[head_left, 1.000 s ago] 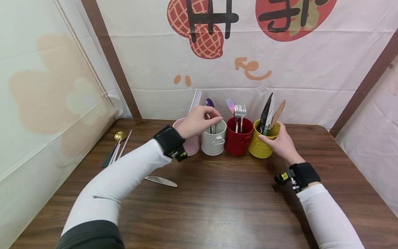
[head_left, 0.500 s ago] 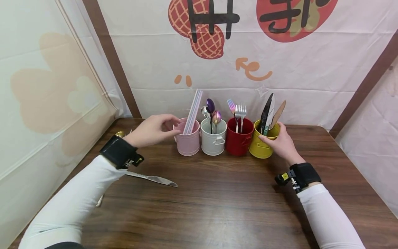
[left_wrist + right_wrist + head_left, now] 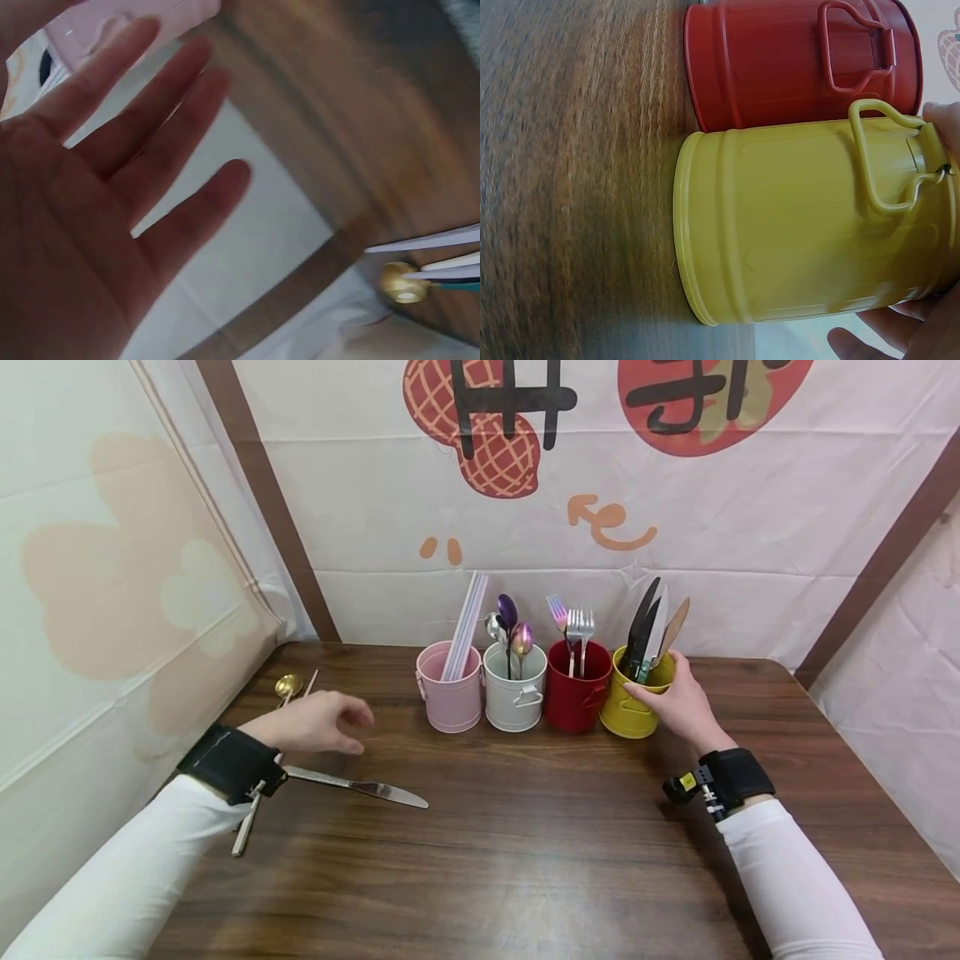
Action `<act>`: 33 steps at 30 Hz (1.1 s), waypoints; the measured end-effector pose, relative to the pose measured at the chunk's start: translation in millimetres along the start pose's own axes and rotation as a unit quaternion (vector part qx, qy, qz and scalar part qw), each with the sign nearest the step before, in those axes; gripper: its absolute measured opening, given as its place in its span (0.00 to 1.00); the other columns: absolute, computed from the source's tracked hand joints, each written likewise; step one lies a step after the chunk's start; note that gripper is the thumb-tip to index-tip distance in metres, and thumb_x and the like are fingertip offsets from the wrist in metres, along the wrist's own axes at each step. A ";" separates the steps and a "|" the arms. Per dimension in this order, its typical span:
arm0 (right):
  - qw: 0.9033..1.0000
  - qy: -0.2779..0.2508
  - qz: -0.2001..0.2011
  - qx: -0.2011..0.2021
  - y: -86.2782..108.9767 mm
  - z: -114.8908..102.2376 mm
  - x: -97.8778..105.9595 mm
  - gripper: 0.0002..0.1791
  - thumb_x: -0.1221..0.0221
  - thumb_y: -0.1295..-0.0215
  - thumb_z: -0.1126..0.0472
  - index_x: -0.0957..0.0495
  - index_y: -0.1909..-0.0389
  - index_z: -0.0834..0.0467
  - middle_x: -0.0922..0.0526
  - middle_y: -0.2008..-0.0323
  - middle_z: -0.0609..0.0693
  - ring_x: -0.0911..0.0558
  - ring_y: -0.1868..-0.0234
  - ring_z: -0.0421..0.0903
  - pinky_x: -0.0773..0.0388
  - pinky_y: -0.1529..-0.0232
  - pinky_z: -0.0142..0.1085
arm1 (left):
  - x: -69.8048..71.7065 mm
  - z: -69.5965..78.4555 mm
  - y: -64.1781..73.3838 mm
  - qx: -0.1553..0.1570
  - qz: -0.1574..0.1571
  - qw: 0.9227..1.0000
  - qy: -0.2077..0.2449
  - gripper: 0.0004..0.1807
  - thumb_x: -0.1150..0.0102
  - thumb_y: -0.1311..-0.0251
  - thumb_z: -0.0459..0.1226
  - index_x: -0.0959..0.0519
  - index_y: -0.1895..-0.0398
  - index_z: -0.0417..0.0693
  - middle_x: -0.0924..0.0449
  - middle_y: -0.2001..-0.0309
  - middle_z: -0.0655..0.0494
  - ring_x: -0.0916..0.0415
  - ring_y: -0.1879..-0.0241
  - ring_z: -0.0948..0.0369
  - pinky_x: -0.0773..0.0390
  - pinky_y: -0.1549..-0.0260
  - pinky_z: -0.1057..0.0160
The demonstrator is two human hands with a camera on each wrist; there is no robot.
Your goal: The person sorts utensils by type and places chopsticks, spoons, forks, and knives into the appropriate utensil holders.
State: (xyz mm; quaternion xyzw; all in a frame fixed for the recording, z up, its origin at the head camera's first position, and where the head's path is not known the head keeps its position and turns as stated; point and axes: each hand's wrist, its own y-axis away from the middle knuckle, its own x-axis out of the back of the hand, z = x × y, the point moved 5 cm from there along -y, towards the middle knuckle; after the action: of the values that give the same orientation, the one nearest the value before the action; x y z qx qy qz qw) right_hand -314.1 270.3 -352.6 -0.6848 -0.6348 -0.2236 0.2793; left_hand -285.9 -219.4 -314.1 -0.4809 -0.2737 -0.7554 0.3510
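Observation:
My left hand (image 3: 313,725) hovers over the left part of the table, fingers spread in the left wrist view and nothing in them. Just below it on the table lies a table knife (image 3: 390,792). Beyond the hand are a gold spoon (image 3: 287,686) and several thin chopsticks (image 3: 427,241), partly covered by the hand and wrist in the head view. With thumb and fingers at its rim, my right hand (image 3: 681,706) grips a small yellow bucket (image 3: 810,225), which stands upright with several knives (image 3: 657,631) in it.
Left of the yellow bucket stand a red bucket (image 3: 573,706) with forks, a white bucket (image 3: 512,714) with spoons, and a pink bucket (image 3: 453,706) with pale chopsticks (image 3: 467,625). A fabric wall (image 3: 375,602) rises behind the table (image 3: 525,860).
From above the white bucket, my left hand has swept left and down toward the table knife, its fingers opening. My right hand has stayed on the yellow bucket.

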 end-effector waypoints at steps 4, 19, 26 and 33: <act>1.000 0.002 0.000 -0.001 -0.4 0.1 -0.1 0.57 0.39 0.40 0.37 0.60 0.27 0.65 0.38 0.36 0.71 0.35 0.37 0.64 0.38 0.38 0.59 | -19.7 -11.3 10.6 0.013 -0.048 0.999 0.017 0.15 0.25 0.57 0.34 0.19 0.66 0.43 0.20 0.67 0.56 0.24 0.65 0.57 0.25 0.64 0.58; 1.000 0.004 -0.001 -0.004 -0.8 1.1 -1.4 0.57 0.39 0.40 0.37 0.60 0.26 0.64 0.38 0.36 0.71 0.35 0.37 0.64 0.38 0.38 0.59 | -46.5 -41.1 30.1 0.048 -0.058 0.997 -0.015 0.14 0.32 0.65 0.25 0.24 0.79 0.50 0.30 0.80 0.62 0.35 0.79 0.66 0.34 0.77 0.65; 1.000 0.005 0.002 0.002 -0.6 1.5 -1.0 0.56 0.39 0.39 0.37 0.60 0.27 0.64 0.38 0.37 0.71 0.35 0.37 0.64 0.38 0.39 0.59 | -46.8 -36.6 26.2 0.049 -0.077 0.995 -0.036 0.14 0.36 0.65 0.22 0.25 0.81 0.51 0.34 0.83 0.64 0.38 0.82 0.65 0.37 0.80 0.66; 1.000 -0.002 -0.001 0.000 -0.9 1.8 -1.2 0.57 0.38 0.40 0.37 0.60 0.26 0.64 0.38 0.36 0.71 0.35 0.37 0.64 0.38 0.38 0.58 | -46.7 -30.2 21.9 0.048 -0.108 0.991 -0.054 0.14 0.39 0.67 0.21 0.27 0.82 0.48 0.36 0.83 0.64 0.39 0.81 0.65 0.40 0.79 0.67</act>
State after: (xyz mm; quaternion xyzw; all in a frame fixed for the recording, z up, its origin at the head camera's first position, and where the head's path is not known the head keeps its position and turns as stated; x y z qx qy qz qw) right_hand -315.1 270.7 -354.7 -0.6846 -0.6360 -0.2231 0.2778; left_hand -271.0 -242.8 -367.1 -0.4714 -0.3785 -0.7478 0.2743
